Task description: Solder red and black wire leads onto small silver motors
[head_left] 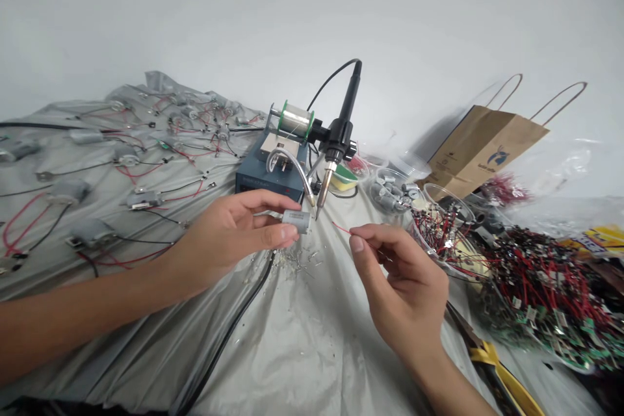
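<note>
Motor clamped in your left hand, red wire pinched in right hand; hands apart, wire not yet at motor (soldering iron tip just beside it); next, wire end wants bringing across.

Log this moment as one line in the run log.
left hand: holds small silver motor | right hand: pinches red wire | nearby: soldering iron, solder spool

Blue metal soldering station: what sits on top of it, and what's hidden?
A green-edged solder wire spool, a flat metal plate and a curved silver flexible tube sit on it. The left hand hides part of the blue station's lower front edge.
</note>
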`<state>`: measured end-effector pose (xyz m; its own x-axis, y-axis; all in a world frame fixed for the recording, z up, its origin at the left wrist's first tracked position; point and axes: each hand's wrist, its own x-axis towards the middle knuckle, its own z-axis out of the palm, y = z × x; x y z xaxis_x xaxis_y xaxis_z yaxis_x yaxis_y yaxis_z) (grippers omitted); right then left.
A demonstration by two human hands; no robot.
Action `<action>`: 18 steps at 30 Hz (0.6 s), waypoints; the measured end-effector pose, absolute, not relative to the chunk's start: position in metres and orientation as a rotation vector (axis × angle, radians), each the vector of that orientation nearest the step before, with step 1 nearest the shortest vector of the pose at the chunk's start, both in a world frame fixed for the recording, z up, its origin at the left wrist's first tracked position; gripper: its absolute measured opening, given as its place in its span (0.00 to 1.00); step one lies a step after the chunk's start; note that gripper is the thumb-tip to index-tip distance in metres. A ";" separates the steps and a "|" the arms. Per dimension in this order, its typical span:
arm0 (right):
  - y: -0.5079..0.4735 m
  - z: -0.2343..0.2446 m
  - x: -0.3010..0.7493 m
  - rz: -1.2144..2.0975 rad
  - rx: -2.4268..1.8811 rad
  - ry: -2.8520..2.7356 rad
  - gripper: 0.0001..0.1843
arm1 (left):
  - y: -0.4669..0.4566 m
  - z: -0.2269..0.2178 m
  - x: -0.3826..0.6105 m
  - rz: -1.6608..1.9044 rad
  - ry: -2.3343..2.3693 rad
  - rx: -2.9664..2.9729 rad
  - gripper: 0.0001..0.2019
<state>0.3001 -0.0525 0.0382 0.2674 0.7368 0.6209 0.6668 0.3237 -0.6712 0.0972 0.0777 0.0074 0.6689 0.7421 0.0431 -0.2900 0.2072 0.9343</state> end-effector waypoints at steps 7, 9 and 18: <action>-0.052 0.038 0.300 0.074 -1.376 -1.452 0.05 | 0.077 0.008 0.098 0.747 0.467 1.142 0.17; -0.053 0.038 0.300 0.064 -1.378 -1.457 0.05 | 0.077 0.007 0.098 0.751 0.480 1.143 0.18; -0.053 0.039 0.299 0.055 -1.382 -1.469 0.06 | 0.076 0.010 0.098 0.759 0.470 1.132 0.18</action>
